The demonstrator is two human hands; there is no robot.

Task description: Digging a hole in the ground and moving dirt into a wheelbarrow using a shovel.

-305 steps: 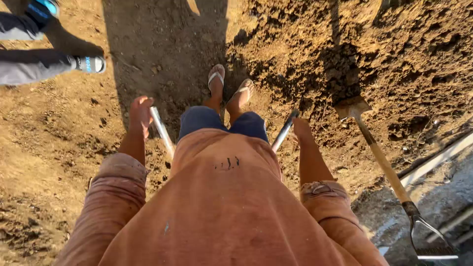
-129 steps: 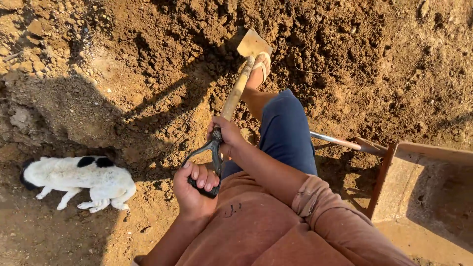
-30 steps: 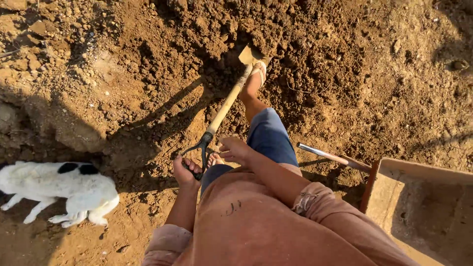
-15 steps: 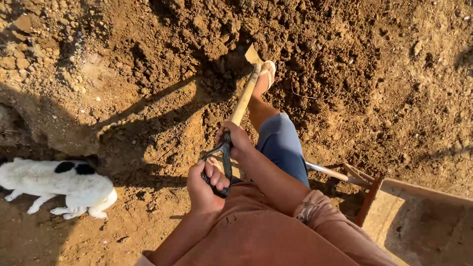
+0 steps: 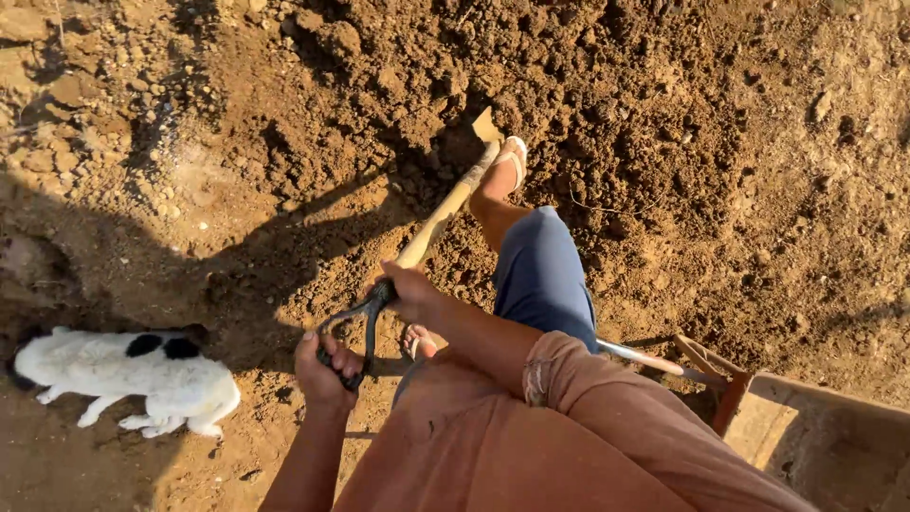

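**Spade runs up and right from both fists**

Lower left, a white dog (image 5: 118, 377) lies apart. The left hand (image 5: 324, 363) is clenched round the spade's D-grip; the right hand (image 5: 409, 292), nearer the blade, grasps the shaft. The spade (image 5: 442, 214) slants to the upper centre, its blade sunk in loose soil (image 5: 607, 114) beside a sandalled foot (image 5: 507, 166). A wheelbarrow (image 5: 815, 436) sits lower right.

Loose, clumpy brown soil (image 5: 616, 114) lies in low sunlight with long shadows. A white, black-patched dog (image 5: 123, 374) lies left of it, on packed ground.
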